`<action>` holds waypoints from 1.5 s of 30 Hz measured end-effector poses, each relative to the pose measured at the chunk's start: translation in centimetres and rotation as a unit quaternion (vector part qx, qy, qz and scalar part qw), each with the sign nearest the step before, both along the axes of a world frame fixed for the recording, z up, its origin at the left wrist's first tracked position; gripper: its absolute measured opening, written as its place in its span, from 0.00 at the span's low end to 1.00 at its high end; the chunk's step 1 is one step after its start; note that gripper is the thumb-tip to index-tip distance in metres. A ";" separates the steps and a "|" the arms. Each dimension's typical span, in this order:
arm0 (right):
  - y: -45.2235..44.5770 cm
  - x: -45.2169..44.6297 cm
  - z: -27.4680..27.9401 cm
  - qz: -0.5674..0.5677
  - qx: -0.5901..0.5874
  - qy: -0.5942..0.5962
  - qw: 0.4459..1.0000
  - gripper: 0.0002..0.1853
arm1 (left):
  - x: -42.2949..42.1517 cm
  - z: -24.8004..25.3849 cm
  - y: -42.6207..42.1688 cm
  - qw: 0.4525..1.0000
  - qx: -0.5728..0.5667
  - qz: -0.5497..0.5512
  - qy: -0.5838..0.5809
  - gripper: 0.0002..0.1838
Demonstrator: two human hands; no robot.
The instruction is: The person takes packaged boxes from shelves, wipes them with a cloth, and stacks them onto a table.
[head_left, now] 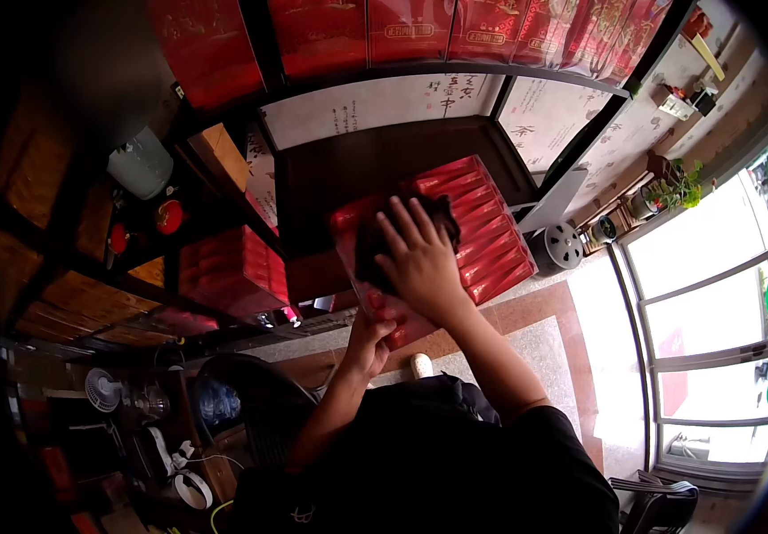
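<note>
A clear-wrapped pack of red packets point(491, 236) is tilted in front of me, over the edge of a dark shelf. My left hand point(370, 343) grips the pack's lower left corner, with its fingers partly hidden. On top of the pack lies a crumpled dark cloth point(375, 254). My right hand point(419, 258) presses flat on this cloth with its fingers spread, and part of the cloth shows on both sides of the hand.
The dark shelf point(312, 178) stands behind the pack, with red boxes point(410, 31) above. More red packs point(232, 267) and a grey container point(141, 163) sit on the left shelves. A fan point(103, 390) is at lower left, a black chair point(259, 400) nearby, glass doors at right.
</note>
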State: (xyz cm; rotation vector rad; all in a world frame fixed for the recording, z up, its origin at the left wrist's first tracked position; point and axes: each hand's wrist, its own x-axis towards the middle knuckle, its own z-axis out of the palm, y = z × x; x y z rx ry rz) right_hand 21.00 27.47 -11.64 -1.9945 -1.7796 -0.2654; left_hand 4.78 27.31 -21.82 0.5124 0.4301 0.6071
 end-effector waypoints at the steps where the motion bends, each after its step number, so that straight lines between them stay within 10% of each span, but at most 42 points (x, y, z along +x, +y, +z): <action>1: -0.6 -1.7 -0.2 0.059 -0.008 0.001 0.998 0.32 | 0.2 -0.3 0.0 1.000 -0.013 0.018 0.004 0.35; 4: -2.1 -1.8 -1.1 0.119 0.004 0.022 0.993 0.32 | 0.6 0.2 -0.3 0.998 -0.046 0.039 0.006 0.35; 10: -3.0 7.2 -1.5 -0.203 0.081 -0.026 0.976 0.30 | 0.6 -0.1 -0.8 0.997 0.012 0.073 -0.032 0.40; 20: -9.2 -2.5 -1.3 0.074 -0.040 0.037 0.996 0.31 | 0.6 0.9 -1.4 0.991 -0.062 0.049 -0.104 0.38; 26: -8.3 6.3 -2.2 -0.212 -0.003 -0.018 0.977 0.29 | 1.1 2.4 -0.8 0.992 0.018 0.119 -0.030 0.40; 30: -6.1 4.9 -3.1 -0.239 0.028 -0.056 0.969 0.30 | 0.7 1.7 -0.8 0.996 0.031 0.077 -0.038 0.40; 37: -2.4 -3.4 -0.2 0.050 0.039 0.012 0.998 0.32 | 0.4 0.6 -1.2 0.999 -0.036 0.022 0.012 0.41; 45: 2.0 9.2 -0.6 -0.199 0.106 0.039 0.973 0.32 | -0.5 -0.4 -1.6 0.996 0.009 0.085 0.008 0.42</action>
